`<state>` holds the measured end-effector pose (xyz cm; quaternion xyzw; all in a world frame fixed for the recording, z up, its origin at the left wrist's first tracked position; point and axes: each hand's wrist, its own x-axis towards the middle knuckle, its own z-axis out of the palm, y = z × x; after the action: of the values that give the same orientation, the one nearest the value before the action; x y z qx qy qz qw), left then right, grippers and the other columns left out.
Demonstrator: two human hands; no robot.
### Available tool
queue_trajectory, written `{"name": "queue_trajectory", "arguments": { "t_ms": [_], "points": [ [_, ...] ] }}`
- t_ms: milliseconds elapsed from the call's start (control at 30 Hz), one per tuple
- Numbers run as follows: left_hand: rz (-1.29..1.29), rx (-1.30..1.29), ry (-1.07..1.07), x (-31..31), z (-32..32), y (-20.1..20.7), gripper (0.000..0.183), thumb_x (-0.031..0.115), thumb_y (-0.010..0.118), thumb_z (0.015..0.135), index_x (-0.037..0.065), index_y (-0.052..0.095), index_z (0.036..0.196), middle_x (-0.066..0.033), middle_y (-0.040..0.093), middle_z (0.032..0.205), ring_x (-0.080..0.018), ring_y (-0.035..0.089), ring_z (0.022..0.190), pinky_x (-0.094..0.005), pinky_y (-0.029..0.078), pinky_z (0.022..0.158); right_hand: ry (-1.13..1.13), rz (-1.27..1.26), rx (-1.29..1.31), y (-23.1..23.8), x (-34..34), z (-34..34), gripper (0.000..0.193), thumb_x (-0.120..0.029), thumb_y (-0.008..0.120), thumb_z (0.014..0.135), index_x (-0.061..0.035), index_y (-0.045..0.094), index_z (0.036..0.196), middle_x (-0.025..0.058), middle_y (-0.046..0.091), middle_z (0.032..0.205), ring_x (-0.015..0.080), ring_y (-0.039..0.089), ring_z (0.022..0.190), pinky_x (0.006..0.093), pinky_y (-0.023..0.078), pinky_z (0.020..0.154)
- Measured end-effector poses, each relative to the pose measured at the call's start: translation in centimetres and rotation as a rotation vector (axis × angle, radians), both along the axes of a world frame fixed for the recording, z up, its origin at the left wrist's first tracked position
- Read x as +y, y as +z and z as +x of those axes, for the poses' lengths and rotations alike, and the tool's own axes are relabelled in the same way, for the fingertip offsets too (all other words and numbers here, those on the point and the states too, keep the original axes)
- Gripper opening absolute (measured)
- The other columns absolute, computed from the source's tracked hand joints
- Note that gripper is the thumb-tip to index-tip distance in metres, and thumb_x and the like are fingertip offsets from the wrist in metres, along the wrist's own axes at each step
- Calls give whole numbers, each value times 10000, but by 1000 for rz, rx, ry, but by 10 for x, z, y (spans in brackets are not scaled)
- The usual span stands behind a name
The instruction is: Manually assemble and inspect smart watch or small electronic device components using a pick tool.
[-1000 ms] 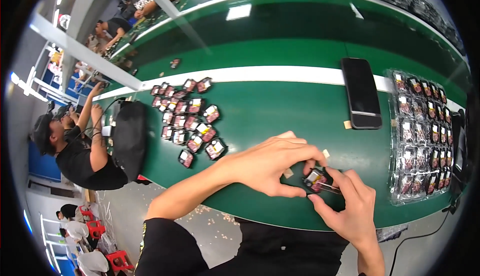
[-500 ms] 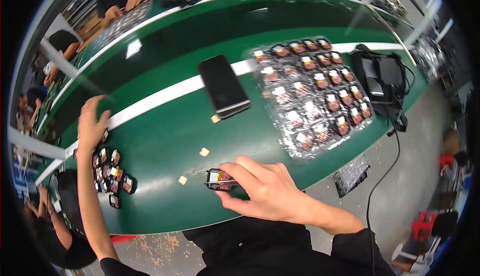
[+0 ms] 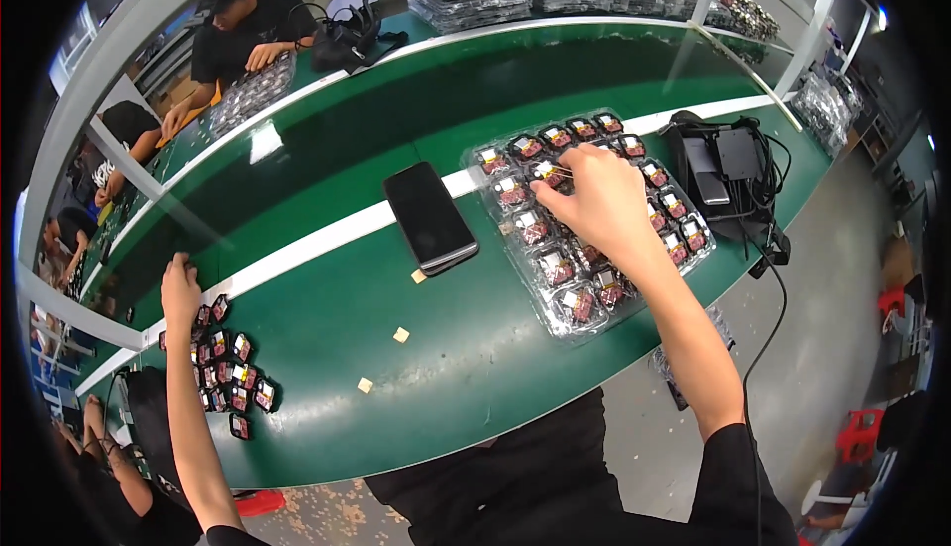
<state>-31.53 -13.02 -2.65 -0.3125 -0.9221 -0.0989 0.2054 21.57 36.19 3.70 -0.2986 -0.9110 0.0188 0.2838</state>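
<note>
My right hand (image 3: 599, 199) is over a clear plastic tray (image 3: 557, 323) on the right of the green bench. Its thumb and fingers are closed on a small black-and-red part (image 3: 547, 171) at one of the tray's pockets; a thin, light, stick-like thing shows by the fingertips, too small to name. Similar parts with white and yellow patches fill many pockets. At the far left my left hand (image 3: 180, 293) rests at the upper edge of a loose pile of such parts (image 3: 223, 348). Its fingers are bent but apart, with nothing visible in them.
A black phone (image 3: 430, 217) lies mid-bench, with several small tan squares (image 3: 400, 335) near it. Right of the tray sits a black bag (image 3: 728, 164) with a trailing cable. Stacked trays (image 3: 471, 1) stand across the divider, where another person (image 3: 253, 36) works.
My right hand has moved from the bench's front middle to the tray, carrying the small part. My left hand has come down nearer the pile, its fingers less spread. The view has shifted.
</note>
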Motion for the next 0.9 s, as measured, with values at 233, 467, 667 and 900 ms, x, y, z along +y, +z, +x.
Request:
{"name": "queue_trajectory", "arguments": {
  "t_ms": [233, 467, 667, 900],
  "points": [
    [252, -322, -649, 118, 253, 79, 470, -56, 691, 975, 34, 653, 1435, -181, 732, 1155, -357, 714, 1089, -445, 559, 1005, 183, -395, 275, 19, -35, 4, 297, -239, 824, 987, 51, 788, 1041, 150, 733, 785, 252, 706, 679, 379, 538, 661],
    [-60, -421, -1060, 145, 337, 45, 625, 98, 852, 892, 49, 652, 1481, -131, 709, 1407, -382, 679, 1242, -462, 578, 1046, 602, -638, 144, 23, -152, 24, 232, 46, 696, 1030, 57, 738, 1258, 115, 613, 816, 214, 595, 641, 352, 467, 588],
    [54, -479, -906, 142, 331, 32, 681, 189, 955, 790, 62, 706, 1411, -131, 652, 1452, -370, 638, 1296, -474, 550, 1076, 574, -766, 210, -30, -169, 12, 213, 49, 740, 1016, 48, 765, 1228, 96, 632, 805, 150, 554, 579, 310, 438, 535],
    [111, -626, -994, 138, 324, 29, 588, 226, 968, 789, 58, 778, 1320, -77, 745, 1167, -291, 669, 1044, -399, 490, 965, 470, -1003, 321, -48, -171, 11, 111, 28, 823, 964, 49, 825, 1073, 45, 672, 745, 55, 547, 584, 241, 378, 517]
  ]
}}
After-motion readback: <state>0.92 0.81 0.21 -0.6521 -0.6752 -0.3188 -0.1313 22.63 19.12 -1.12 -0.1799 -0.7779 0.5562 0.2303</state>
